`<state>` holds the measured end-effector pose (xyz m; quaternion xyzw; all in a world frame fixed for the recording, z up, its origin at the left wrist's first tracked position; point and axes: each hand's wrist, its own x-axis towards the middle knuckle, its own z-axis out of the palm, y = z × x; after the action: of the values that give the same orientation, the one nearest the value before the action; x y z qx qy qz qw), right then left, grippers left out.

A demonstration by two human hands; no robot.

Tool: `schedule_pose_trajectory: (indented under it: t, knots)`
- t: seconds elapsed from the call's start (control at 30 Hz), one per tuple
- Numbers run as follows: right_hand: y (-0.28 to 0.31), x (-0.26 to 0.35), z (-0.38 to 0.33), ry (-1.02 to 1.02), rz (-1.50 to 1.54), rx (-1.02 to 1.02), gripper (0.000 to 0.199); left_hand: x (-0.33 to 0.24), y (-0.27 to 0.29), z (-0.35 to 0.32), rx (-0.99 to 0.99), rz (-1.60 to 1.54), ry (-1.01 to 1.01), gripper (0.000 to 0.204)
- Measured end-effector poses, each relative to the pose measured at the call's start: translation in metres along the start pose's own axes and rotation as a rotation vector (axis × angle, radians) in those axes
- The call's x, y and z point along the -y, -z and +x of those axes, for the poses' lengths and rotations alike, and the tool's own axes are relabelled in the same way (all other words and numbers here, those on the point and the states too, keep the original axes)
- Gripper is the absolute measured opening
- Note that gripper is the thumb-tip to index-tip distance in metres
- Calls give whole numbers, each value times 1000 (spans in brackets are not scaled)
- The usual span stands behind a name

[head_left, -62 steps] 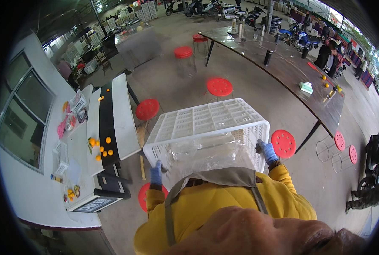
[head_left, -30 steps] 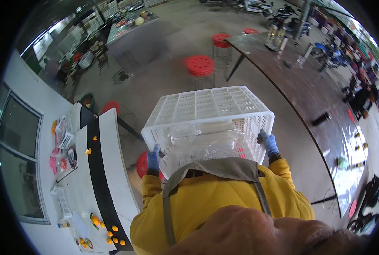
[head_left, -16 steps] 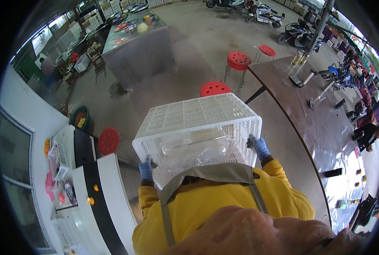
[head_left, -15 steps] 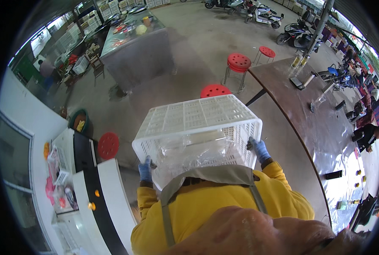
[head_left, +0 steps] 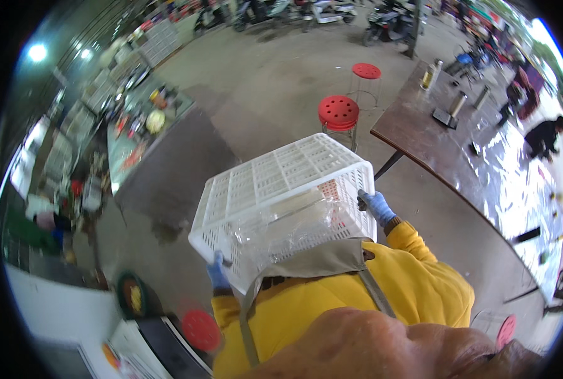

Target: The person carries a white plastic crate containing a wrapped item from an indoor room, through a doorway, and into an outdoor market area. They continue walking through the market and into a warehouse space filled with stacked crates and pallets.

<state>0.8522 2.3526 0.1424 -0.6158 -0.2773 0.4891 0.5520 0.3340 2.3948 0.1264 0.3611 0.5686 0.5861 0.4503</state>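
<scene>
A white plastic crate (head_left: 266,180) with slotted walls is held in front of my body, tilted with its right side farther forward. My left hand (head_left: 217,273), in a blue glove, grips the crate's left edge. On the opposite edge my right hand (head_left: 376,206), also gloved in blue, is closed around the rim. Clear plastic wrapping (head_left: 294,221) lies inside the crate; what it covers is hard to make out. Yellow sleeves and a grey-brown apron (head_left: 319,260) show just behind the crate.
To the right stands a long brown table (head_left: 433,139) with bottles on it. Stacked red stools (head_left: 338,112) are just beyond the crate, another red stool (head_left: 201,330) at lower left. A counter with food (head_left: 180,148) stands left. Parked scooters (head_left: 329,12) line the far side.
My view has swung toward the left and the crate has turned with me. The counter has shifted left, and the white cabinet has dropped toward the lower edge. Both hands keep their grip.
</scene>
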Motion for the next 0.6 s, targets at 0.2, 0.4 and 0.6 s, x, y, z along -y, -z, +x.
schedule_pose_trajectory:
  t: [0.2, 0.4, 0.6]
  knots:
    - [-97, 51, 121, 37, -185, 32, 40, -25, -21, 153, 36, 61, 100, 24]
    - [-178, 88, 213, 11, -222, -101, 40, -20, -70, 366, 97, 79, 59, 22]
    - [-216, 119, 290, 10, -93, -297, 36, -24, -167, 552, 313, 92, 155, 21]
